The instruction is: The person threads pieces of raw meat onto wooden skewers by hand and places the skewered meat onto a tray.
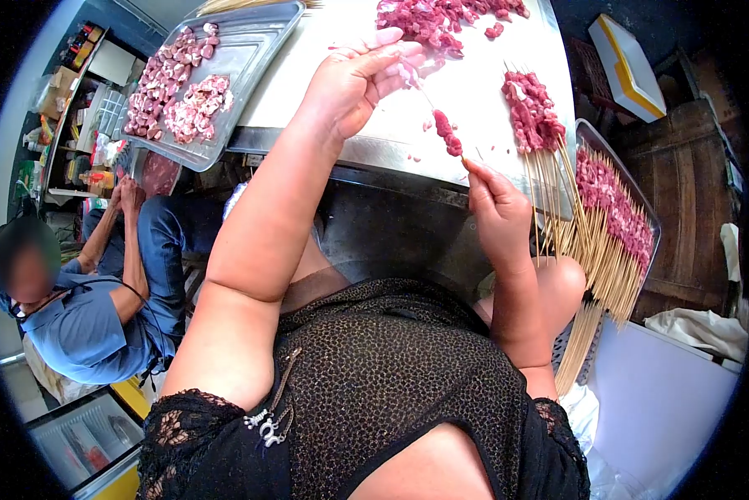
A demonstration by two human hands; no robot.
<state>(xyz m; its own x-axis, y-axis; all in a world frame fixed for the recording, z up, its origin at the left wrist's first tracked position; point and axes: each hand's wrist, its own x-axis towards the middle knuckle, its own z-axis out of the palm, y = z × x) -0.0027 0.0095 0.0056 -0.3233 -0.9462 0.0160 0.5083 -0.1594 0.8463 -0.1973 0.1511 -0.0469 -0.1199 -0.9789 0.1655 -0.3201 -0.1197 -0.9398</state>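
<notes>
My right hand (pixel 499 200) is closed around the lower end of a thin skewer, just below the red meat pieces threaded on it (pixel 447 133). The bare upper part of the skewer slants up and left toward my left hand (pixel 362 79). That hand pinches a pale pink piece of meat (pixel 409 73) close to the skewer's tip; whether the tip has pierced it I cannot tell. Just beyond my left hand lies a pile of cut red meat (pixel 424 25) on the white work table (pixel 308 104). Finished meat skewers (pixel 531 112) lie stacked right of my right hand.
A tray (pixel 262 50) with pinkish meat pieces sits at the left. At the right, another tray (pixel 656 242) holds many meat skewers (pixel 612 204), their sticks pointing toward me. A person in a blue shirt (pixel 83 329) sits at the left, hands together. A white-yellow box (pixel 627 67) stands behind right.
</notes>
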